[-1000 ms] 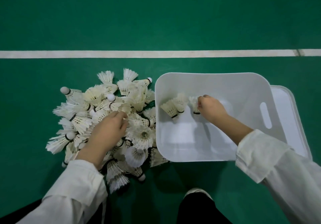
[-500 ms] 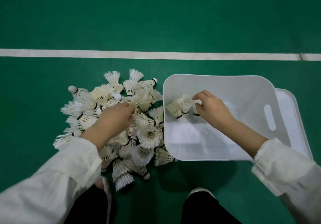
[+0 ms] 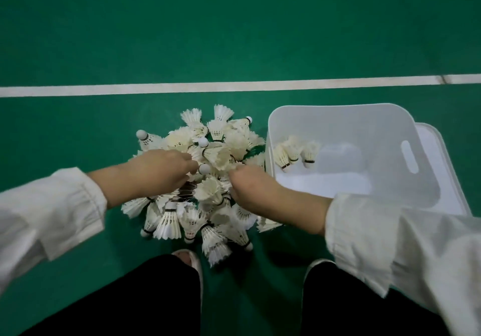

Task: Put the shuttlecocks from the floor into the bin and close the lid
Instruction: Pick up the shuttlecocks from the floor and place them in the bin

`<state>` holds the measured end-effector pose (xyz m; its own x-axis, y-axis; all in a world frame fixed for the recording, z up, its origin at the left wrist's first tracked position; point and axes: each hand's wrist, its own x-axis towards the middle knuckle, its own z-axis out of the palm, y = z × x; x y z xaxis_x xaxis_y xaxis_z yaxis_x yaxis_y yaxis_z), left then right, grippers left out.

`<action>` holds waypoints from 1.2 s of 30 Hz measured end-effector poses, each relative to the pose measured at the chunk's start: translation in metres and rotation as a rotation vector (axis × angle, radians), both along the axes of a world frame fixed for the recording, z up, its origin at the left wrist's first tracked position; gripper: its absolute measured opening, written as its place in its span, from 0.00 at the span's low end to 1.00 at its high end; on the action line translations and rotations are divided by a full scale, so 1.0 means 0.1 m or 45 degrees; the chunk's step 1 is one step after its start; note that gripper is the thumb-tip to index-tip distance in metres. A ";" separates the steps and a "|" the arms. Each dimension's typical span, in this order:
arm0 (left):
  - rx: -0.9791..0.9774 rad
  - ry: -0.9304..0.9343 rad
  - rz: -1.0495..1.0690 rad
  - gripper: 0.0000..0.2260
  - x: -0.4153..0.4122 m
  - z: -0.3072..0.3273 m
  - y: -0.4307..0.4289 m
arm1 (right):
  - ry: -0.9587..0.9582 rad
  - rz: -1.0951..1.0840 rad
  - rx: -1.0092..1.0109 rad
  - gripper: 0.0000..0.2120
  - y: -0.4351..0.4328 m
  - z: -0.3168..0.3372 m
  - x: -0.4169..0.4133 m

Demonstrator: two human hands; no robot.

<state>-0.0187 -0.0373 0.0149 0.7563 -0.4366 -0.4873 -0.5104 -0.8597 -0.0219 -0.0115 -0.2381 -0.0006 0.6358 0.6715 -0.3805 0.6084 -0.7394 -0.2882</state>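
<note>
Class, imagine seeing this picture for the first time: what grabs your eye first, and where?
A heap of white feather shuttlecocks lies mid-frame on the green court floor, with the left hand and right hand both in it. Right of it stands an open white plastic bin holding just three shuttlecocks.

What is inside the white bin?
Three shuttlecocks lie inside the bin, by the wall nearest the pile. The person's right sleeve covers the bin's near right corner, so anything there cannot be seen.
</note>
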 end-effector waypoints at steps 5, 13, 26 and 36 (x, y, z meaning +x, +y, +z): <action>-0.283 -0.100 0.130 0.17 -0.07 -0.49 -0.03 | 0.105 -0.219 -0.234 0.16 0.09 -0.38 -0.22; -0.224 -0.225 0.079 0.22 0.22 -0.94 -0.36 | 0.139 -0.452 -0.314 0.12 0.13 -0.54 -0.26; -0.242 -0.452 0.131 0.14 0.13 -0.92 -0.25 | 0.002 -0.402 -0.356 0.12 0.08 -0.37 -0.07; -1.069 -0.273 0.932 0.06 -0.26 -0.59 -0.10 | -0.083 -0.566 0.040 0.13 0.11 -0.36 0.01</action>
